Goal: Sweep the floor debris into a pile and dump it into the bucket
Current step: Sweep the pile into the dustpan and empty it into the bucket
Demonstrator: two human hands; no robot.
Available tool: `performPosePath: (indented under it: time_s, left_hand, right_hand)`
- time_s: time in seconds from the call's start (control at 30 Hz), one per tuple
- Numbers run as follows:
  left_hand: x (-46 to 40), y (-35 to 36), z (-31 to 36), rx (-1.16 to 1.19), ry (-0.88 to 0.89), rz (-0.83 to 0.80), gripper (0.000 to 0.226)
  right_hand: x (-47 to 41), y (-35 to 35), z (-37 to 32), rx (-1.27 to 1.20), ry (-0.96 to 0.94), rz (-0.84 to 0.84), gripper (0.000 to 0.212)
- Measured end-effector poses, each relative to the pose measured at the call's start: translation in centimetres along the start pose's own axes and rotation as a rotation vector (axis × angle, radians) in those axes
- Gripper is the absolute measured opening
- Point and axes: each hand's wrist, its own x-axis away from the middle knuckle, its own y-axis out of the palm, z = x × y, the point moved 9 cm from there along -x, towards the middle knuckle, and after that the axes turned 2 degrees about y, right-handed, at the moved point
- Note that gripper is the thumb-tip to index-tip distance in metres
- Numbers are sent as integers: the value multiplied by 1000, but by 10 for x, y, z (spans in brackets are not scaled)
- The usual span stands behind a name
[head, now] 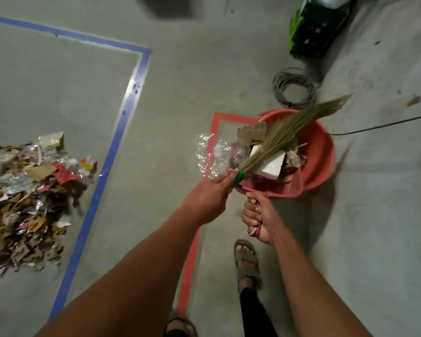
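While the left hand (pixel 210 193) grips a grass broom (pixel 284 136), the right hand (pixel 259 218) clutches a loaded dustpan (pixel 270 184) over the red bucket (pixel 319 152), right of centre.
Scraps look light and loose; the debris pile (pixel 27 200) lies at left.

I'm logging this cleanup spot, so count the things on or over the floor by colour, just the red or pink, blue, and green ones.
Red or pink: 3, the bucket, the dustpan and the red tape outline.
Blue: 1, the blue tape line.
Green: 2, the green band on the broom and the green-edged crate.
Total: 6.
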Motion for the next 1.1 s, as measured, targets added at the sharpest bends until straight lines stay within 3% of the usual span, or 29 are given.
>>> performPosePath:
  time_s: [0.27, 0.4, 0.57, 0.83, 1.03, 1.1]
  left_hand:
    - [-123, 58, 67, -19, -17, -102, 60]
    - [-170, 91, 77, -75, -72, -137, 60]
    - [-197, 126, 73, -70, -125, -168, 66]
    - [-185, 117, 72, -95, -103, -93, 70]
    - [-184, 93, 77, -33, -166, -2, 74]
    - [-183, 84, 79, -29, -180, 39, 74]
  right_hand:
    - [-26, -91, -108, -51, 70, 79, 37]
    - [-54, -123, -142, -29, 189, 104, 45]
    - [-89, -162, -163, 53, 335, 187, 41]
    - [-88, -203, -205, 633, 498, 363, 41]
    - [-62, -215, -274, 1164, 428, 485, 21]
    - [-53, -206, -292, 1226, 379, 495, 22]
